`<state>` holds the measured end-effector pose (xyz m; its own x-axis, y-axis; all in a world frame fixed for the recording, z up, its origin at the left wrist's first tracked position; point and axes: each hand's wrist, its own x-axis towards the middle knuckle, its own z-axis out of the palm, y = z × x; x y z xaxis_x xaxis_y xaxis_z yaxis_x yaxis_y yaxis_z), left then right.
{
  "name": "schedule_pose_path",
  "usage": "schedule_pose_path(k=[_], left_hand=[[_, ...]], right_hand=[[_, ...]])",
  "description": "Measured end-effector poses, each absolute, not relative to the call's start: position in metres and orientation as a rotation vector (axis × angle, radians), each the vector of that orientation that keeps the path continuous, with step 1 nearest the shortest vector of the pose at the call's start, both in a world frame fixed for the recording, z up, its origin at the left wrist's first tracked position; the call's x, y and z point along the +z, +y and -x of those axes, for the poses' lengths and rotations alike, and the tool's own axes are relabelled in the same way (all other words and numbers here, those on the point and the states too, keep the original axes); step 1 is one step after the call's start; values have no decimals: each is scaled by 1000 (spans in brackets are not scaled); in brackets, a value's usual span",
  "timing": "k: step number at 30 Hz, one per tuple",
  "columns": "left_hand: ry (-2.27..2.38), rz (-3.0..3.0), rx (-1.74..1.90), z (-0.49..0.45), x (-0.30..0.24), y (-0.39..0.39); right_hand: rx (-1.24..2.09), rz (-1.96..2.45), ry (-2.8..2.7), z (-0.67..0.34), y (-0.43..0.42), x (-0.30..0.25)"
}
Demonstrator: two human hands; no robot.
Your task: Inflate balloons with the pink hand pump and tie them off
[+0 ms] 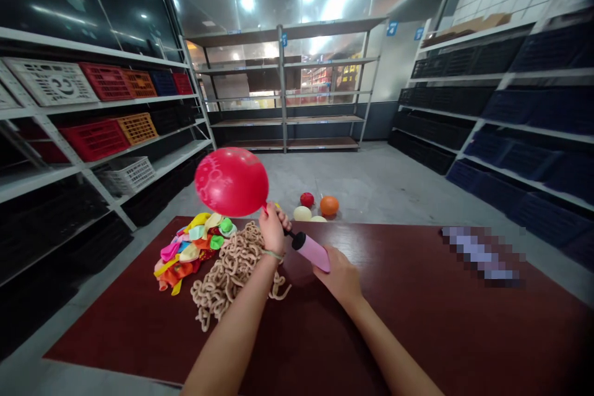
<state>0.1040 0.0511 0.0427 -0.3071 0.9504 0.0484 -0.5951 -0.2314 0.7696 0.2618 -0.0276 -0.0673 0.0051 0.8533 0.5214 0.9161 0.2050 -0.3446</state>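
Observation:
An inflated red balloon (232, 181) with a faint printed pattern points up and left, its neck pinched in my left hand (273, 229). From that hand a black nozzle runs to a pink hand pump (314, 252) with a black end. My right hand (340, 275) is wrapped round the pump's pink body. Below my left wrist lies a heap of beige cord (234, 266), partly hidden by my forearm. Left of it is a pile of flat balloons (190, 247) in many colours.
Behind the table (394, 334), inflated balloons rest on the floor, among them an orange one (329, 205) and a red one (307, 199). A blurred-out item (480, 253) lies at the table's right. Shelves with crates (132, 176) line the left side, and more shelving (283, 93) stands behind.

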Motion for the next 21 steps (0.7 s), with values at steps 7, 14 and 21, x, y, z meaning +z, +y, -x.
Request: schedule_pose_path(k=[7,14,21], left_hand=[[804,-595,1769,-79,22,41],[794,-654,1914,-24,79,59],[799,-639,1789,-114,36,38]], right_hand=[[-180,1616,-2046,-256,-34,-65],[-139,1589,-1994,-254,-31,-65],[-93,1628,-1838,-262,-31,-65]])
